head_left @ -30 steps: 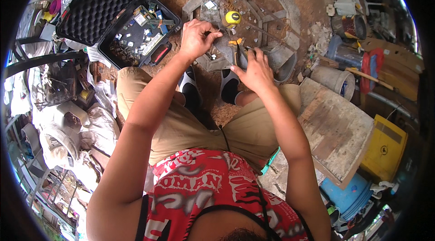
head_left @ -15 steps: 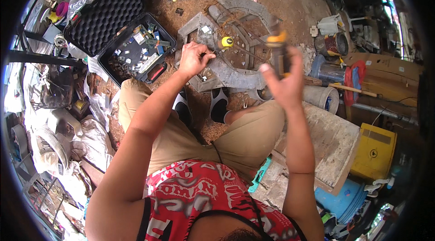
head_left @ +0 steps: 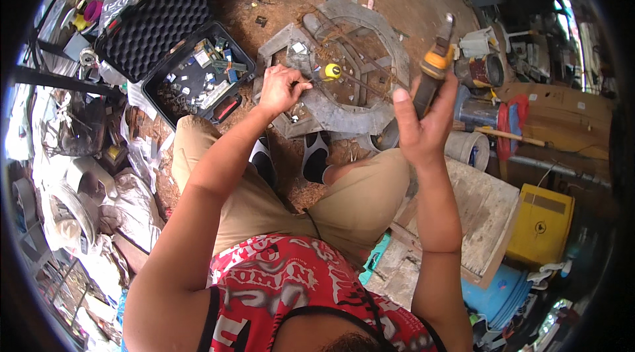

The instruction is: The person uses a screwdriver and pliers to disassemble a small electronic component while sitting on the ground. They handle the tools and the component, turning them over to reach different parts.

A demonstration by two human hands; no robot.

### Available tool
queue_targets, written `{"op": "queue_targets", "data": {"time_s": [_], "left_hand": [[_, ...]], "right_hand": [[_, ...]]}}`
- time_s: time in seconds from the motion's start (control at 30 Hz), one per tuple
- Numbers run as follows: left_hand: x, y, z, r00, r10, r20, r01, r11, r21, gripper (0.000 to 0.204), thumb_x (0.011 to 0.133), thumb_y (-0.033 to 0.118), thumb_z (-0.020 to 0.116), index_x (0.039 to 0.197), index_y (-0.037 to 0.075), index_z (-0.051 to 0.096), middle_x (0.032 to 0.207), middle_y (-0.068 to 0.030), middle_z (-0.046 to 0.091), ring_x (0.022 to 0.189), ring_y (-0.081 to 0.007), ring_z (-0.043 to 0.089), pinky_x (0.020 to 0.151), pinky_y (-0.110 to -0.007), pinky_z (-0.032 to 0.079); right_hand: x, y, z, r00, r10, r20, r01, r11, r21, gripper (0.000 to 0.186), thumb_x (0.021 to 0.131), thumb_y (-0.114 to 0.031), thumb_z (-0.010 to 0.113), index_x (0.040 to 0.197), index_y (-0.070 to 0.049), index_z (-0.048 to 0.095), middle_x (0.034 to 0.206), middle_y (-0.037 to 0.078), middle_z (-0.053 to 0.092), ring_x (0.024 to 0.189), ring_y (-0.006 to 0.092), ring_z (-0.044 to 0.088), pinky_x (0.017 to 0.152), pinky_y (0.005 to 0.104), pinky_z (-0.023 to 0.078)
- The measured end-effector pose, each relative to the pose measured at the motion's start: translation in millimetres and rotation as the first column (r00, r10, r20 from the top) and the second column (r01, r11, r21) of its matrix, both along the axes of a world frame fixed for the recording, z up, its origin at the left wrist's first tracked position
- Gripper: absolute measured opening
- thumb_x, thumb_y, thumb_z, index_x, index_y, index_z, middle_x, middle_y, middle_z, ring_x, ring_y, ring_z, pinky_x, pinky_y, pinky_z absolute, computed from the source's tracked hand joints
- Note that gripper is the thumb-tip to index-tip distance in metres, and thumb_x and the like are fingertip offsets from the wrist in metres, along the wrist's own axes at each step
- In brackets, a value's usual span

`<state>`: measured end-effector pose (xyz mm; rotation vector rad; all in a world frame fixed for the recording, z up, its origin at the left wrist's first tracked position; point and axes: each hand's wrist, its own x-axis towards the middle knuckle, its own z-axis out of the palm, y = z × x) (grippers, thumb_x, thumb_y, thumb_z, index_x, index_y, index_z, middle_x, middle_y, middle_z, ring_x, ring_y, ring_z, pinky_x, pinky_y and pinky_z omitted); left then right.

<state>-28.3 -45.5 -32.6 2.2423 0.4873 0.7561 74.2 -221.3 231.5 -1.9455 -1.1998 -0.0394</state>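
Raised at the right, my right hand [head_left: 428,128] is wrapped round a hand tool with a black and yellow-orange handle [head_left: 436,61] and a narrow metal head; its exact kind is unclear. My left hand [head_left: 281,92] is pinched, fingertips together, above the left side of a grey ring-shaped frame [head_left: 334,108]. Whatever lies in that pinch is too small to name. Close by the left fingertips, a yellow-ended screwdriver [head_left: 332,72] with a long thin shaft rests across the frame. A small white square piece [head_left: 298,47] sits on the frame's far left part.
An open black case [head_left: 177,114] with foam in its lid holds several small electronic parts at the left. To the right stand a wooden board [head_left: 476,220], a yellow box [head_left: 542,223], a blue bucket [head_left: 499,296] and a cardboard box [head_left: 555,114]. Scraps litter the far floor.
My right hand has moved slightly right with the tool, whose head now tilts up and right. The left hand stays pinched in nearly the same place.
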Motion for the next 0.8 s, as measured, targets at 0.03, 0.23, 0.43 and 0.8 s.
{"op": "queue_targets", "data": {"time_s": [0.03,0.23,0.43,0.8], "left_hand": [[0,0,0,1.000,0.007,0.008,-0.007,1.000,0.003,0.026,0.077,0.034,0.077,0.074,0.011,0.067,0.074,-0.0036,0.064,0.081,-0.0269,0.059,0.083,-0.040,0.041],[3,-7,-5,0.997,0.024,0.067,-0.026,0.999,0.023,0.027,0.077,0.034,0.078,0.073,0.011,0.065,0.073,-0.0044,0.062,0.082,-0.0272,0.058,0.084,-0.041,0.041],[-13,-8,43,0.990,-0.054,0.130,0.035,0.990,0.140,0.022,0.077,0.022,0.075,0.073,0.008,0.059,0.077,-0.0073,0.061,0.079,-0.0293,0.059,0.077,-0.040,0.045],[-69,-13,139,0.973,-0.231,-0.020,0.228,0.935,0.273,0.017,0.079,0.013,0.074,0.078,0.005,0.058,0.080,-0.0100,0.057,0.069,-0.0325,0.061,0.059,-0.041,0.051]], "right_hand": [[0,0,-2,1.000,0.002,-0.028,-0.003,0.999,-0.039,0.052,0.085,-0.025,0.071,0.123,0.001,0.046,0.090,0.012,0.063,0.076,0.0229,0.062,0.070,0.0366,0.050],[13,-30,-129,0.939,-0.336,-0.075,0.256,0.826,-0.502,0.060,0.084,-0.033,0.071,0.125,0.003,0.047,0.114,0.025,0.059,0.104,0.0385,0.061,0.090,0.0452,0.048],[-6,-38,-221,0.981,-0.193,0.012,0.163,0.790,-0.591,0.068,0.078,-0.039,0.076,0.125,0.002,0.048,0.123,0.024,0.045,0.118,0.0431,0.045,0.099,0.0481,0.040],[-26,-53,-47,0.524,0.163,-0.836,-0.280,0.960,0.012,0.070,0.097,-0.049,0.053,0.146,-0.001,0.037,0.142,0.017,0.044,0.110,0.0213,0.058,0.089,0.0310,0.050]]}}
